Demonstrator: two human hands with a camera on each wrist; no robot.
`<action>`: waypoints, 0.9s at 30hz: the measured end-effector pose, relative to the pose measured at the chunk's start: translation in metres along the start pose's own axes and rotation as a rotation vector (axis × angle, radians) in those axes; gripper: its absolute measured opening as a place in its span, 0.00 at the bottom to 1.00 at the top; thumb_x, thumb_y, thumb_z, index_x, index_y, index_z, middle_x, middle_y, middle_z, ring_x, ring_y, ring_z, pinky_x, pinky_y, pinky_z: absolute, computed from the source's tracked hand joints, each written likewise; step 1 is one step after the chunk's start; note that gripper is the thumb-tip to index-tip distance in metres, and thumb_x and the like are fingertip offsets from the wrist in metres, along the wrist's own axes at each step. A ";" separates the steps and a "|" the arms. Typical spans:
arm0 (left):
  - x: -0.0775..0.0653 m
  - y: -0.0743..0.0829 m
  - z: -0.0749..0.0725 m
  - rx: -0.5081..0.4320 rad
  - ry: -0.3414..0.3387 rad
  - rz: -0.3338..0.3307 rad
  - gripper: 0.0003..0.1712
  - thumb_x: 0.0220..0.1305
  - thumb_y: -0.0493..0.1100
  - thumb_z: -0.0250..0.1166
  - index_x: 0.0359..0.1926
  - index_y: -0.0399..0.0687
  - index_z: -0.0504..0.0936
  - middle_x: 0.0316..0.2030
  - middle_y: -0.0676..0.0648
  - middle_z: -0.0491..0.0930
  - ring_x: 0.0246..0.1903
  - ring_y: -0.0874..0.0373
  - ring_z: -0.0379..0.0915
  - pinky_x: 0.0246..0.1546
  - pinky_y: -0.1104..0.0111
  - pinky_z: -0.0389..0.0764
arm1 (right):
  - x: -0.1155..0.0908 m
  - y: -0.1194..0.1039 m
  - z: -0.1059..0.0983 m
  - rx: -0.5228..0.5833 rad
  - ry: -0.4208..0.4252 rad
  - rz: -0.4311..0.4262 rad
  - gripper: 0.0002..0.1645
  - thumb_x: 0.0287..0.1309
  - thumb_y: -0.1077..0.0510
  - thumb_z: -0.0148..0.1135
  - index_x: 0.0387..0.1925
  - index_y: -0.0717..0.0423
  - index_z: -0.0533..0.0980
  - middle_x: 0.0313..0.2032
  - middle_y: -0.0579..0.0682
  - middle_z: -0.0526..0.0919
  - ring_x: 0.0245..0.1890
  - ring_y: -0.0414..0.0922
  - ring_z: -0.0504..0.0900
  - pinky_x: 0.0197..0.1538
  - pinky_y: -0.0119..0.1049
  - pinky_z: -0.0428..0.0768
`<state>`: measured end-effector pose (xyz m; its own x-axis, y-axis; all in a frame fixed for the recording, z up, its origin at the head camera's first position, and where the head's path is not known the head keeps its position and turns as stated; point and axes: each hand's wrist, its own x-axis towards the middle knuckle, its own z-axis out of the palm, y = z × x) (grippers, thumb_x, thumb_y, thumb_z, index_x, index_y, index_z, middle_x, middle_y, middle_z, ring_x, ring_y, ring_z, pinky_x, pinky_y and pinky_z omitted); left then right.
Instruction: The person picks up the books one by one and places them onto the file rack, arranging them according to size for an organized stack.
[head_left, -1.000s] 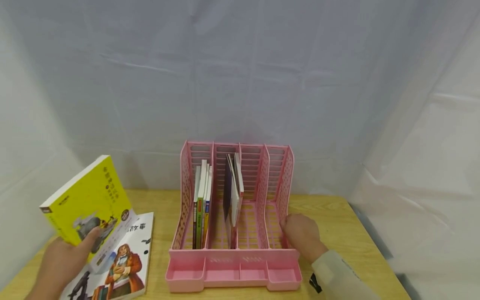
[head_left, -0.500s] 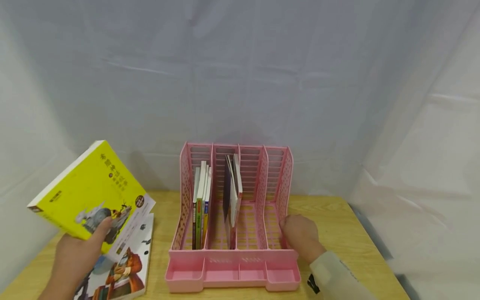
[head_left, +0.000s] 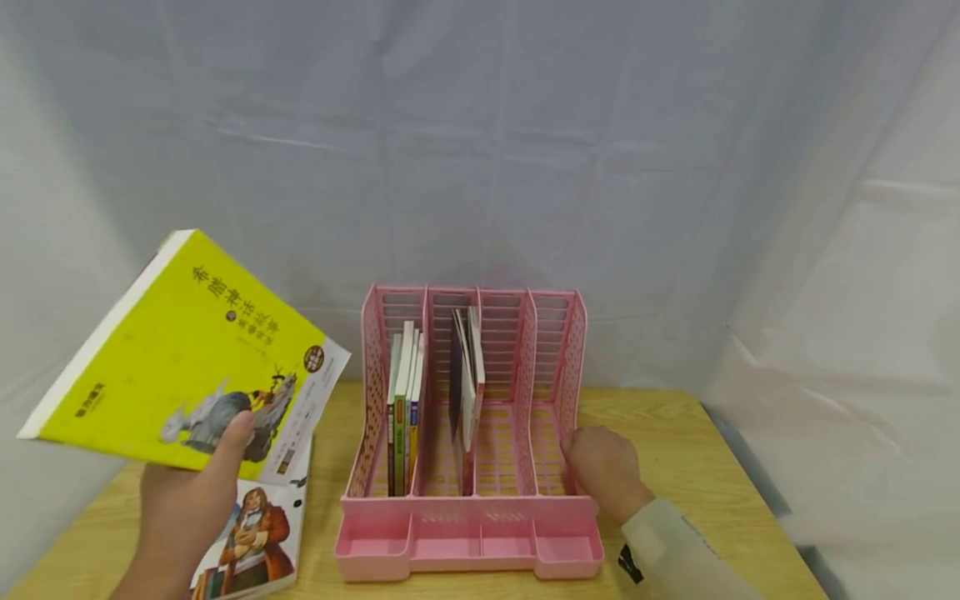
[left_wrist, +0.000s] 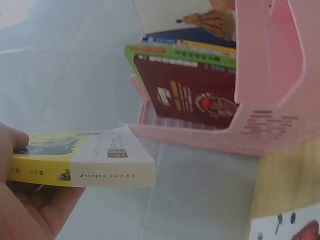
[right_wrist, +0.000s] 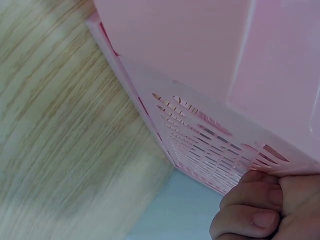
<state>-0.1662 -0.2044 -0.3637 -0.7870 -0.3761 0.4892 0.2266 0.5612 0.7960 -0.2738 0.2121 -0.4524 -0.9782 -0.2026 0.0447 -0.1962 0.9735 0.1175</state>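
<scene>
In the head view my left hand (head_left: 187, 508) grips a thick yellow paperback book (head_left: 202, 350), thumb across the front cover and fingers beneath. The book is tilted in the air, left of a pink file rack (head_left: 468, 508). The left wrist view shows the spine of this book (left_wrist: 110, 172) and, beyond it, the rack's side. My right hand (head_left: 603, 467) holds the rack's right side wall low at its front edge; the right wrist view shows its curled fingers (right_wrist: 245, 212) against the slotted panel. Under the yellow book lies a white book (head_left: 251, 542) with a red-coated figure, partly covered.
Several thin books (head_left: 402, 417) stand in the rack's leftmost slot, and a few slim ones (head_left: 467, 383) lean in the second. Small trays line the rack's front. A black strap (head_left: 630, 565) lies by the right sleeve. Pale sheeting (head_left: 480, 167) hangs behind the wooden table (head_left: 675, 450).
My left hand has lifted the yellow book up and to the right, uncovering more of its cover. The right hand stays at the rack's side.
</scene>
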 end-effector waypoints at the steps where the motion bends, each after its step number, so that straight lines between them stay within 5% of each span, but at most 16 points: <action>1: -0.001 0.004 0.002 -0.029 0.001 0.021 0.38 0.68 0.44 0.61 0.72 0.70 0.53 0.59 0.49 0.73 0.49 0.72 0.72 0.40 0.83 0.73 | 0.000 0.000 0.000 -0.006 -0.001 -0.003 0.10 0.54 0.60 0.60 0.23 0.47 0.67 0.22 0.46 0.71 0.21 0.45 0.72 0.18 0.41 0.72; 10: -0.018 0.058 0.027 -0.423 0.044 0.248 0.39 0.62 0.27 0.61 0.70 0.50 0.58 0.58 0.41 0.71 0.54 0.55 0.73 0.48 0.72 0.75 | 0.001 0.002 0.001 -0.030 -0.008 -0.033 0.11 0.49 0.61 0.63 0.24 0.46 0.68 0.24 0.45 0.72 0.23 0.45 0.72 0.19 0.42 0.73; 14: -0.021 0.075 0.043 -0.615 0.114 0.466 0.35 0.59 0.22 0.58 0.67 0.33 0.59 0.58 0.32 0.69 0.57 0.47 0.70 0.56 0.64 0.70 | 0.002 -0.001 0.000 -0.048 -0.013 -0.043 0.11 0.50 0.61 0.63 0.24 0.46 0.68 0.23 0.46 0.71 0.22 0.45 0.71 0.19 0.42 0.73; 18: -0.025 0.090 0.058 -0.647 0.159 0.631 0.32 0.59 0.24 0.59 0.64 0.23 0.58 0.57 0.28 0.68 0.58 0.43 0.68 0.58 0.58 0.67 | 0.001 -0.005 -0.002 -0.075 -0.018 -0.044 0.10 0.54 0.61 0.61 0.25 0.47 0.68 0.22 0.46 0.70 0.22 0.46 0.71 0.19 0.42 0.73; 23: -0.039 0.106 0.075 -0.514 0.144 0.657 0.29 0.62 0.30 0.61 0.60 0.21 0.61 0.54 0.37 0.74 0.54 0.53 0.72 0.56 0.64 0.70 | -0.001 -0.011 -0.003 -0.079 -0.012 -0.048 0.09 0.55 0.61 0.61 0.26 0.47 0.69 0.22 0.47 0.70 0.21 0.45 0.71 0.18 0.42 0.73; 27: -0.052 0.119 0.095 -0.626 0.091 0.686 0.29 0.63 0.28 0.59 0.61 0.19 0.58 0.55 0.35 0.73 0.55 0.51 0.72 0.56 0.61 0.70 | -0.003 -0.013 -0.003 -0.090 0.004 -0.062 0.08 0.58 0.60 0.60 0.28 0.48 0.70 0.22 0.47 0.70 0.21 0.45 0.71 0.18 0.41 0.73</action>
<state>-0.1531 -0.0480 -0.3279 -0.3246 -0.1811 0.9284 0.9141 0.1921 0.3570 -0.2685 0.1996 -0.4509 -0.9642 -0.2624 0.0384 -0.2491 0.9458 0.2083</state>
